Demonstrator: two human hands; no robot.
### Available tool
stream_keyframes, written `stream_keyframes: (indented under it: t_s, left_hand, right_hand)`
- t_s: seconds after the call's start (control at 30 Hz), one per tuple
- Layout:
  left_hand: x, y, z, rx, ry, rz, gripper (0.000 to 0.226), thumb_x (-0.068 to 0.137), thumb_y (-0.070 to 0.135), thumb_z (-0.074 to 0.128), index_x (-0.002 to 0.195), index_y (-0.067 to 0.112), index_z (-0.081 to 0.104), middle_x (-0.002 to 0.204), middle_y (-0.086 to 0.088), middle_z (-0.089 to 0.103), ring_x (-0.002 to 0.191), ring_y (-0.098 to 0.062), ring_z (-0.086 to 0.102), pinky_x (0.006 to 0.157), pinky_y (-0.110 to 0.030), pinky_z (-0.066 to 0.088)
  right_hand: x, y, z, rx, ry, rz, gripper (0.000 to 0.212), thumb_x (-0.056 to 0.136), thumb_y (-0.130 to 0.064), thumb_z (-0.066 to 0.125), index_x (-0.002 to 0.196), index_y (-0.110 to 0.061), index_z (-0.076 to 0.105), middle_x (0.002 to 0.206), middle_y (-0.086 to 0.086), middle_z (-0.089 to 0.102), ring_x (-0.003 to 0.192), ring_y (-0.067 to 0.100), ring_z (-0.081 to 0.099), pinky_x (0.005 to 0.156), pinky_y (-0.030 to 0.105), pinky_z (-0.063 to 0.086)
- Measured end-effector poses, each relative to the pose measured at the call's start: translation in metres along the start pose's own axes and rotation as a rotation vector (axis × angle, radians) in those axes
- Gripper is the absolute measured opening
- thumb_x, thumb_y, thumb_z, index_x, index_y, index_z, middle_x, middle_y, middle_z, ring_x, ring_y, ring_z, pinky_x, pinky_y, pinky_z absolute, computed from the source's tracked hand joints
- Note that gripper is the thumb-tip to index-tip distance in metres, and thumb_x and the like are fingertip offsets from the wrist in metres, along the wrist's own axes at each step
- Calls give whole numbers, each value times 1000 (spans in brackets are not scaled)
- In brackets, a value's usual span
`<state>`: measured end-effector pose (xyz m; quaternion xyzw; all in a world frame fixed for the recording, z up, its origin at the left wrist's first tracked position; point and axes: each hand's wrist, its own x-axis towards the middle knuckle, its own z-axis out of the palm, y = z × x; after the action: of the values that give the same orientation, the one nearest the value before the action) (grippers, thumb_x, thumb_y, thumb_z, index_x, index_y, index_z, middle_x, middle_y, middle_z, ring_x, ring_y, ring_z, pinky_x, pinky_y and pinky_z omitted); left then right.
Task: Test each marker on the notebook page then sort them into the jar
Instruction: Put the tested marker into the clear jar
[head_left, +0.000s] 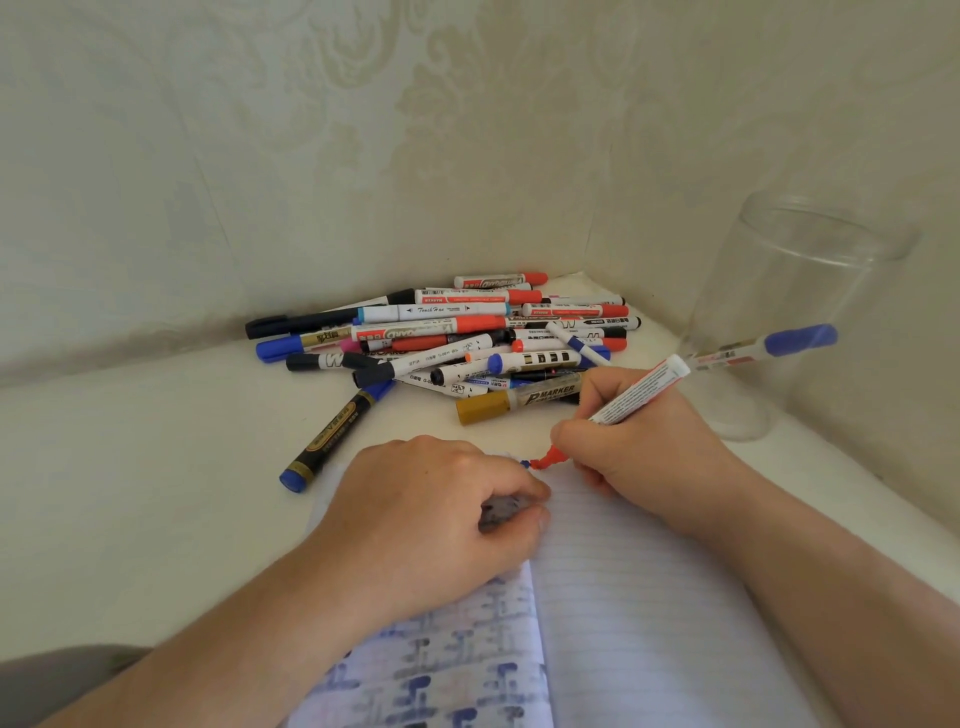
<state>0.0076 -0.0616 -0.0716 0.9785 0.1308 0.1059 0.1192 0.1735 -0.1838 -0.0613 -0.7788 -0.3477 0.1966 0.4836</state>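
An open lined notebook lies in front of me. My right hand grips a white-barrelled marker with a red tip. The tip touches the top of the right-hand page beside a small blue and red mark. My left hand rests on the notebook's fold, its fingers curled round a small dark grey thing that looks like a cap. A clear glass jar stands upright at the right. A blue-capped marker shows through its glass. A pile of several markers lies behind the notebook.
The left-hand page carries many blue ink strokes. One black-and-gold marker with blue ends lies apart from the pile at the left, and a gold-capped one lies near my right hand. Patterned walls form a corner just behind the pile.
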Motion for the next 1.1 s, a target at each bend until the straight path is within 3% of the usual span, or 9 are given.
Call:
stream_keyframes:
  t_s: [0.1, 0.23, 0.4, 0.6, 0.73, 0.87, 0.93, 1.03, 1.1]
  left_hand:
    - [-2, -5, -2, -251, 47, -76, 25, 100, 52, 41, 122, 51, 30, 87, 20, 54, 81, 2, 53, 64, -22, 43]
    - [0, -15, 1, -392, 95, -130, 45, 107, 23, 44, 130, 49, 16, 112, 25, 58, 104, 9, 53, 81, -8, 43]
    - [4, -18, 6, -447, 121, -151, 38, 106, 28, 52, 125, 46, 26, 111, 39, 64, 103, 19, 56, 82, 3, 37]
    - [3, -15, 2, -436, 126, -132, 26, 104, 36, 53, 118, 40, 32, 105, 42, 61, 109, 15, 54, 85, -1, 39]
    - [2, -13, 2, -416, 139, -114, 26, 103, 35, 55, 119, 38, 34, 116, 35, 63, 109, 18, 51, 85, 4, 33]
    - [2, -12, 2, -423, 142, -96, 26, 101, 33, 60, 118, 41, 42, 101, 48, 55, 109, 21, 52, 86, 2, 36]
    - [2, -14, 1, -485, 159, -128, 26, 98, 33, 65, 112, 47, 48, 101, 47, 60, 106, 23, 55, 85, -2, 40]
    - [2, -22, -1, -649, 264, -208, 28, 91, 26, 76, 105, 47, 64, 100, 28, 72, 93, 5, 67, 77, -12, 47]
    - [2, -27, -2, -749, 322, -243, 24, 90, 24, 76, 102, 43, 68, 92, 17, 74, 81, -5, 68, 71, -17, 49]
  right_hand:
    - [3, 4, -4, 262, -2, -2, 37, 86, -3, 74, 60, -23, 56, 51, 6, 53, 45, 20, 40, 40, 23, 31]
    - [4, 4, -10, 578, -168, -67, 26, 72, -11, 88, 73, -22, 65, 57, 4, 44, 47, 16, 31, 44, 21, 21]
    - [5, 5, -18, 647, -224, -44, 12, 68, -23, 80, 75, -19, 71, 62, 10, 52, 51, 18, 39, 46, 27, 24]
    - [5, 11, -15, 621, -280, -52, 31, 80, -27, 47, 78, -20, 77, 68, 14, 64, 57, 20, 41, 51, 30, 30]
    - [4, 11, -12, 551, -327, -77, 39, 84, -29, 42, 86, -21, 80, 75, 16, 69, 61, 20, 42, 54, 31, 32]
    - [3, 13, -14, 539, -393, -60, 54, 88, -36, 34, 102, -15, 82, 88, 23, 73, 65, 25, 41, 60, 39, 27]
    - [5, 13, -13, 508, -354, -59, 50, 90, -36, 38, 105, -17, 82, 83, 18, 70, 67, 29, 39, 60, 39, 27]
    - [4, 10, -11, 430, -236, -81, 11, 88, -25, 68, 93, -30, 77, 72, 9, 68, 60, 24, 45, 53, 30, 35]
    - [1, 11, -10, 342, -203, -134, 16, 84, -20, 84, 89, -27, 71, 78, 8, 75, 57, 20, 50, 53, 29, 42]
